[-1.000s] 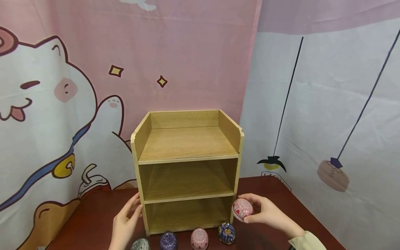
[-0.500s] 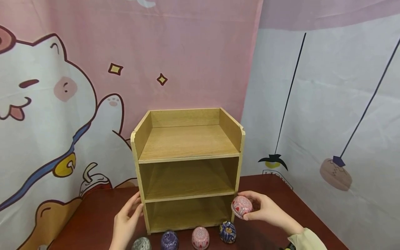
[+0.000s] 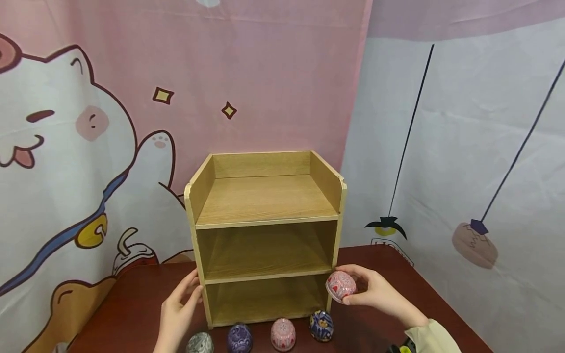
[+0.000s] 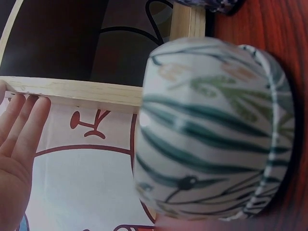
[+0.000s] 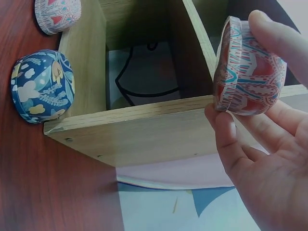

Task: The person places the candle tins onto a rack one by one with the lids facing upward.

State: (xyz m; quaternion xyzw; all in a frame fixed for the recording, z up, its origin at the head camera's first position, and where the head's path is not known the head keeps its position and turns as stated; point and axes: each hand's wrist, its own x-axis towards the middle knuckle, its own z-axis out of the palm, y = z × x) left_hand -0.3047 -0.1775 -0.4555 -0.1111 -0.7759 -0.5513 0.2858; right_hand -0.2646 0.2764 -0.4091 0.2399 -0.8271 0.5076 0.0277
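A small pink-and-red patterned round tin (image 3: 341, 286) is held by my right hand (image 3: 376, 294), off the table beside the shelf's right side. In the right wrist view the thumb is on one side of the tin (image 5: 252, 67) and the fingers are on the other. My left hand (image 3: 176, 306) is at the left side of the wooden shelf (image 3: 267, 223). Its straight fingers (image 4: 29, 130) touch the side panel in the left wrist view. A white tin with green leaves (image 4: 211, 130) stands near that hand.
In front of the shelf, along the dark red table (image 3: 137, 289), are a purple tin (image 3: 240, 338), another pink tin (image 3: 283, 335) and a blue floral tin (image 3: 321, 326). A printed cloth (image 3: 273, 73) hangs behind the shelf.
The head view has shifted slightly. My right hand, with the pink tin, has edged a little up and left at the shelf's right side. The left hand stays at the left panel.
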